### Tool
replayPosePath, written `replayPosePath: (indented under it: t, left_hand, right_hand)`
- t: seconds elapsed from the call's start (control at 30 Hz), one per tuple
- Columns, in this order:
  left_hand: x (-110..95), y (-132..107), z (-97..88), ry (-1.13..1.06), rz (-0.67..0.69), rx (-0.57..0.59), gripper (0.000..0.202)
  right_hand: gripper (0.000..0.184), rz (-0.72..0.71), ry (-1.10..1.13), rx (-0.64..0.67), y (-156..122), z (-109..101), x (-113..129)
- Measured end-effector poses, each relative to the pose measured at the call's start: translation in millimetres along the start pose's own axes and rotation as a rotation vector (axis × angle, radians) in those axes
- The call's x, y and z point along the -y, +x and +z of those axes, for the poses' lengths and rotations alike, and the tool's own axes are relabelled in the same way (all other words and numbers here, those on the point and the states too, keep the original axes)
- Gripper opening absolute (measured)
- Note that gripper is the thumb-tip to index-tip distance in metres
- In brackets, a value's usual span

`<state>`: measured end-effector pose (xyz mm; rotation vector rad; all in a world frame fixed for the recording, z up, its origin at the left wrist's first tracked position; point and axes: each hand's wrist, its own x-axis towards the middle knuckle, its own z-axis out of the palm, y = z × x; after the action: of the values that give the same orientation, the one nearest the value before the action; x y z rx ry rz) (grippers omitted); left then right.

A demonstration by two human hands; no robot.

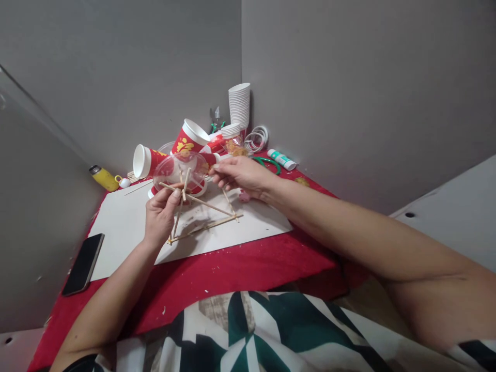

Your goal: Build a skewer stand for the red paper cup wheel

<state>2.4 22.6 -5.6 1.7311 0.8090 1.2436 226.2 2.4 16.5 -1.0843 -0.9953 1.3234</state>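
My left hand [160, 214] is closed around a frame of thin wooden sticks [203, 219] that stands on the white board [120, 227]. A clear plastic dome cup [180, 168] sits on top of the sticks, just above that hand. My right hand [240, 175] reaches in from the right with its fingers pinched at the upper end of a stick beside the clear cup. Whether those fingers grip the stick or something small is hard to make out.
A red cloth [232, 268] covers the table. Behind the frame lie red paper cups [149, 159], a stack of white cups [239, 106], coiled white cable [256, 138], a white-green tube [281, 159] and a yellow bottle [104, 178]. A black phone [83, 263] lies left.
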Motion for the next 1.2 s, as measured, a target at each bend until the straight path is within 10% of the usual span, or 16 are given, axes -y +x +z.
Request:
replayPosePath:
  t: [0.17, 0.43, 1.2]
  left_hand:
    - [3, 2, 0.5, 0.015, 0.011, -0.025, 0.026]
    - [7, 3, 0.8, 0.011, 0.013, -0.036, 0.029]
    - [1, 0, 7.2, -0.076, 0.001, 0.003, 0.033]
  right_hand:
    - [0.015, 0.044, 0.132, -0.277, 3, -12, -4]
    - [0.013, 0.194, 0.196, -0.196, 29, -7, -14]
    - [0.018, -0.368, -0.135, -0.207, 30, 12, 38]
